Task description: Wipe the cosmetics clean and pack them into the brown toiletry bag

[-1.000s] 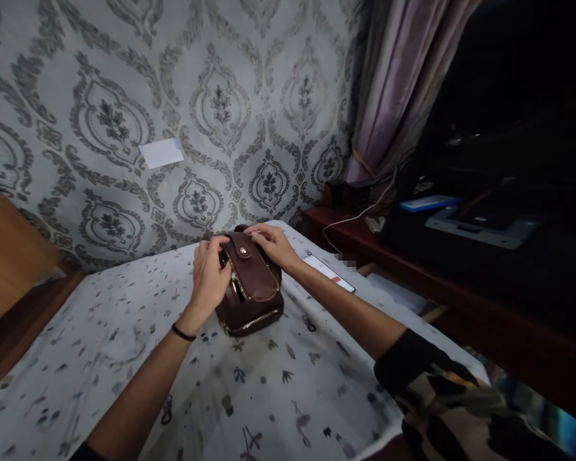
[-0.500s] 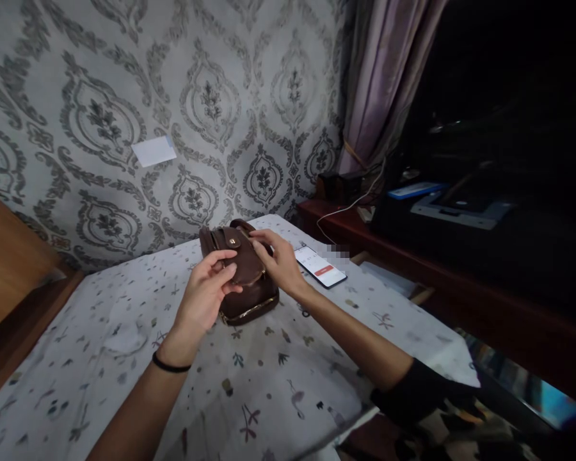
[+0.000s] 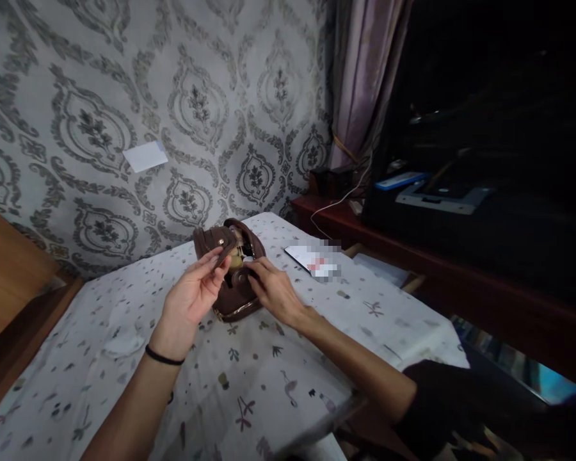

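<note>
A small brown leather bag with gold zips lies on the patterned tablecloth, its top compartment now gaping. Inside it show a yellowish item and other small things too unclear to name. My left hand pinches the edge of the bag's flap, which has a gold stud, and holds it raised to the left. At the right side of the opening is my right hand, fingers curled against the bag; what they grip, if anything, is hidden.
To the right of the bag lies a phone with a lit screen, partly blurred out. A dark red desk with a white cable stands beyond. A white paper is on the wallpapered wall.
The bag's flap has been lifted to the left by my left hand, so the inside now shows. My right hand has moved down the bag's right side. The view has shifted slightly.
</note>
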A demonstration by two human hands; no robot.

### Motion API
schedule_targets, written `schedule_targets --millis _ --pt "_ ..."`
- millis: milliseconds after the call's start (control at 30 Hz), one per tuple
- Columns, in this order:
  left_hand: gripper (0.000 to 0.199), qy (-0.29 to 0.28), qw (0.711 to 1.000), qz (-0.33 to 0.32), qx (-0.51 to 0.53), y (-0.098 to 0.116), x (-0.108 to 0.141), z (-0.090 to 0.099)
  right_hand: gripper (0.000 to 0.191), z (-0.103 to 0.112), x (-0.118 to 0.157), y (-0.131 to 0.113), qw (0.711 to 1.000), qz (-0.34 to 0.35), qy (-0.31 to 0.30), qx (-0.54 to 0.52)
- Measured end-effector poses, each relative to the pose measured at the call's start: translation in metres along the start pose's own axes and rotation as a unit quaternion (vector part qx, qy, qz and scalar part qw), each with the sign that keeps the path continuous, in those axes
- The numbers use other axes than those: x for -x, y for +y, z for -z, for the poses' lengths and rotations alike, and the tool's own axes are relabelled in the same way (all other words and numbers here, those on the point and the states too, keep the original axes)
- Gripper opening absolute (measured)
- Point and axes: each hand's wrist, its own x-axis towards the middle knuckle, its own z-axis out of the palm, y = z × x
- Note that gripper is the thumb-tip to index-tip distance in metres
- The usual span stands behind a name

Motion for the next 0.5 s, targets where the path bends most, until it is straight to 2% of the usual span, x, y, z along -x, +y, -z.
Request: schedule_targets --millis 100,233,333,400,500 --pt "0.030 -0.015 1.000 -0.005 0.010 -0.001 -0.002 0.004 0.034 -0.003 0.001 0.001 1.000 -0.007 -0.016 0.009" --pt "0.026 -0.039 0.998 -0.030 -0.025 -0.004 -0.009 0.012 0.030 -0.005 0.000 0.003 1.000 -0.020 -0.005 -0.005" --pt "0.018 -0.070 0.991 -0.059 -0.094 -0.012 -0.014 0.020 0.024 -0.004 -0.002 0.006 0.993 -0.046 -0.004 -0.109" --pt "0.024 -0.091 0.982 -0.083 -0.145 -0.019 -0.017 0.025 0.017 -0.004 -0.003 0.009 0.970 -0.078 -0.022 -0.230" --pt "0.039 -0.109 0.959 -0.135 -0.225 -0.031 -0.020 0.031 0.004 -0.006 -0.006 0.014 0.913 -0.117 -0.048 -0.389"
